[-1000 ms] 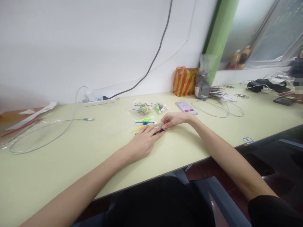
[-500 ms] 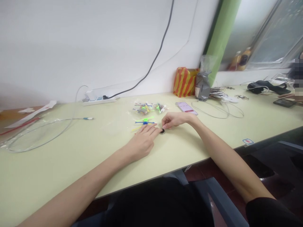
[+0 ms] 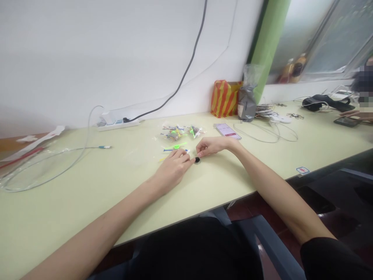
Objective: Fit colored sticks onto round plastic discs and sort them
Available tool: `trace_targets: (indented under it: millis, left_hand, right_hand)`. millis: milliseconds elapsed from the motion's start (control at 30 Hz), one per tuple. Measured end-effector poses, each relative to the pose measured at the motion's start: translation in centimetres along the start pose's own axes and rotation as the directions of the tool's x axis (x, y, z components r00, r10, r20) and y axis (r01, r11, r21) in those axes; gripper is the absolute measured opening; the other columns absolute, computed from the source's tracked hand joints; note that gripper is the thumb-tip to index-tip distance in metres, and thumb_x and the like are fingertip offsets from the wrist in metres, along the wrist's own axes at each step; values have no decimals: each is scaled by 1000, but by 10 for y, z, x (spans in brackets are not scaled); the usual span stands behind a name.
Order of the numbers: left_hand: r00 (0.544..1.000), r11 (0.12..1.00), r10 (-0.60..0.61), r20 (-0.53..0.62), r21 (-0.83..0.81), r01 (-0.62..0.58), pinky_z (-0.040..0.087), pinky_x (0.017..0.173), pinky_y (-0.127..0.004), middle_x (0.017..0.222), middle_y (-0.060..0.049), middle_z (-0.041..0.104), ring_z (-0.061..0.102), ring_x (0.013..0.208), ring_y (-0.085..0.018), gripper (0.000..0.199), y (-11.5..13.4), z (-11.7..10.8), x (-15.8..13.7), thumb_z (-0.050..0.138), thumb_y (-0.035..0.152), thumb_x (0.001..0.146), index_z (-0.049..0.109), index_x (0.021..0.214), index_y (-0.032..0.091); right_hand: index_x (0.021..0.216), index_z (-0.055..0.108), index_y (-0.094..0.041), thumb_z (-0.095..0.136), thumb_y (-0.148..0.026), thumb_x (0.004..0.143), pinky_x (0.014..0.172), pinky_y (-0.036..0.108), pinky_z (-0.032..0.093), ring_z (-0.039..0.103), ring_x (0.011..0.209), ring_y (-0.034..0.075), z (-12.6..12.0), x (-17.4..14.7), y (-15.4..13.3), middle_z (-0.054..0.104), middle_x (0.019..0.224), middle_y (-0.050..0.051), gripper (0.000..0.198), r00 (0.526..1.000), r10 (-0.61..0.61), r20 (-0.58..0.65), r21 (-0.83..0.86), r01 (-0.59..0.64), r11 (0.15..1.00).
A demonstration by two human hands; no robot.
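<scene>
A small black round disc [image 3: 197,160] with a pale rim lies on the table between my hands. My left hand [image 3: 171,170] rests palm down, its index fingertip at the disc's left edge and the other fingers loosely bent. My right hand [image 3: 210,146] is closed in a pinch at the disc's upper right edge. Just beyond my left fingers lie a bright green plastic piece [image 3: 176,147] and a blue plastic stick [image 3: 168,150], with yellow bits partly hidden under the hand. Farther back are clear bags of coloured plastic parts [image 3: 174,134].
A lit phone [image 3: 227,131] lies behind my right hand. Against the wall stand a power strip [image 3: 118,124], a red-and-yellow striped bag [image 3: 223,99] and a grey bag [image 3: 247,104]. A white cable [image 3: 72,160] loops at left. Another person's hand [image 3: 351,113] shows far right.
My left fingers have drawn back and bent, from lying stretched over the coloured pieces. More of the black disc shows. My right hand keeps its pinch; the whole view has shifted slightly.
</scene>
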State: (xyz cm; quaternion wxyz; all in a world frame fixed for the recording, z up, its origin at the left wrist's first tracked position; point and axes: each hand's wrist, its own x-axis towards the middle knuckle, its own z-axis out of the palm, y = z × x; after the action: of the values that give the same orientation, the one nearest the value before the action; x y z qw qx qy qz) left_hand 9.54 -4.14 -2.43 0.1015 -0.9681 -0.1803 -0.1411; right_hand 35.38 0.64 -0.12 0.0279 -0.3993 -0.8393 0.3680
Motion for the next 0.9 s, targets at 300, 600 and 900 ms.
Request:
trace_targets:
  millis: [300, 600, 900]
  left_hand:
    - [999, 1000, 4, 35, 15, -5, 44, 94, -42, 100, -11, 64, 52, 106, -27, 34, 4, -1, 2, 37, 10, 101, 63, 122, 14]
    - [996, 992, -46, -74, -124, 37, 47, 95, -43, 107, -10, 68, 55, 110, -26, 34, 1, -5, -6, 41, 14, 101, 63, 128, 18]
    - [919, 925, -334, -209, -260, 277, 49, 101, -41, 126, -10, 64, 59, 117, -23, 39, -36, -10, -18, 38, 21, 103, 57, 136, 20]
  right_hand:
    - [84, 66, -14, 64, -44, 89, 52, 24, 27, 38, 57, 8, 0, 0, -2, 50, 63, -4, 30, 999, 19, 32, -2, -19, 1000]
    - [101, 68, -16, 74, -38, 82, 53, 21, 37, 52, 63, 10, 11, -1, -16, 63, 73, -2, 30, 996, -94, -6, 172, 94, 981]
    - [92, 73, -14, 77, -31, 76, 60, 23, 46, 63, 69, 14, 12, 4, -22, 71, 76, 3, 24, 995, -78, -63, 121, 85, 989]
